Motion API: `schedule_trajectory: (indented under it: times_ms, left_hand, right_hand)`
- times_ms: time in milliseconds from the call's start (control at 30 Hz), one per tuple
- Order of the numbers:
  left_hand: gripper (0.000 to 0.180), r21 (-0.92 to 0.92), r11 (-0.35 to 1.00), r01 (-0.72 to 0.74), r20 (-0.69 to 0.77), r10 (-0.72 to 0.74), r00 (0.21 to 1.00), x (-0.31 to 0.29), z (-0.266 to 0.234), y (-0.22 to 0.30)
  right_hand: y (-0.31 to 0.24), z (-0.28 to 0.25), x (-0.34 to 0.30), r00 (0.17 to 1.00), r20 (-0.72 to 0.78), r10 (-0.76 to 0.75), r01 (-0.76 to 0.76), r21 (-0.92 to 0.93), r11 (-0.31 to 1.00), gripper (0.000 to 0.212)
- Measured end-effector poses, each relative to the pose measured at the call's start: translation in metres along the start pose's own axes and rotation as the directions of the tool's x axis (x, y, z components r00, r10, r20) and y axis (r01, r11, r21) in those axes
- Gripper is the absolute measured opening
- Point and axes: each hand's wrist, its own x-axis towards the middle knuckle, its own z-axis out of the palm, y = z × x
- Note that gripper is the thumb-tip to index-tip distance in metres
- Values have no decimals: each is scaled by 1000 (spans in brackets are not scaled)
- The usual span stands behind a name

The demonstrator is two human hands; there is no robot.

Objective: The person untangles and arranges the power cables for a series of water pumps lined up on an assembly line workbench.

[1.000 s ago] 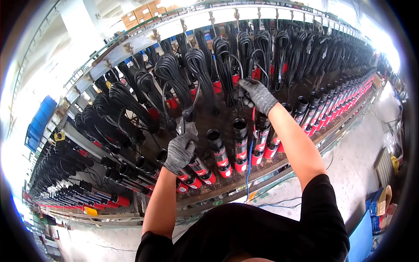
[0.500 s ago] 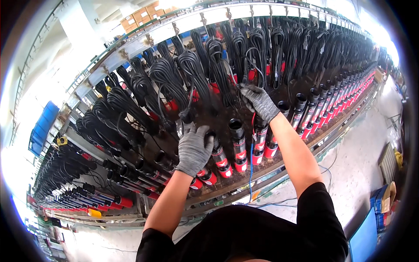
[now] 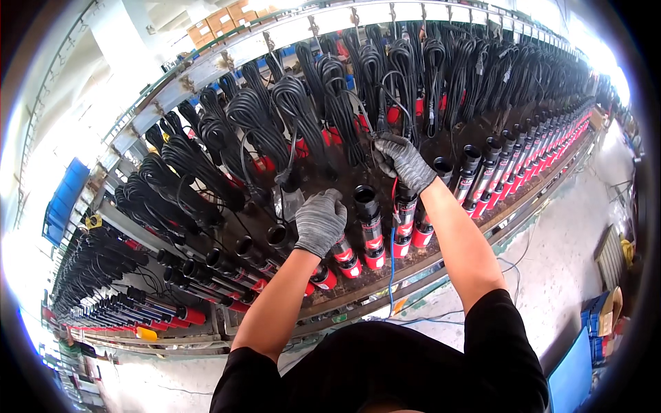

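Observation:
My left hand (image 3: 321, 221), in a grey knit glove, is closed over the top of a red, silver and black cylindrical pump (image 3: 346, 256) and hides its upper end. Beside those fingers lies a clear plastic bag (image 3: 288, 203). My right hand (image 3: 405, 162), gloved alike, pinches the end of a black cable below the hanging coils; the exact part in its fingertips is hidden. A thin red wire (image 3: 394, 191) runs down from this hand, and a blue wire (image 3: 392, 258) continues below it past the bench edge. Between my hands stands another open-topped pump (image 3: 370, 224).
Bundled black cables (image 3: 337, 103) hang from a metal rail (image 3: 296, 29) along the bench. A long row of similar pumps (image 3: 506, 162) stretches away to the right, with more at left. Blue bins (image 3: 67, 199) and cardboard boxes (image 3: 222, 23) sit beyond; a blue board (image 3: 571, 375) leans at lower right.
My left hand has moved right, from beside the pump's top to over it. My right hand stays at the cable end, and the view has shifted slightly.

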Motion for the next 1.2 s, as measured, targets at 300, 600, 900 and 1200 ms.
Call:
schedule_trajectory:
  times_ms: [300, 600, 900, 1200]
  left_hand:
    - [20, 37, 999, 9, -36, -7, 999, 0, 3, -2]
    - [19, 53, 997, 60, 7, -60, 998, 2, -2, 7]
    - [16, -250, 965, -84, -153, 47, 987, -26, -3, -14]
    - [8, -372, 912, -173, -150, 125, 981, -94, -34, 9]
  right_hand:
    - [-11, 15, -4, 987, -138, 80, -63, 123, 990, 23]
    - [-1, -3, -2, 999, -49, -9, 13, 91, 996, 11]
    - [5, -9, 3, 995, -80, 61, -46, 175, 983, 13]
    - [10, -6, 6, 990, -116, 85, -61, 190, 980, 18]
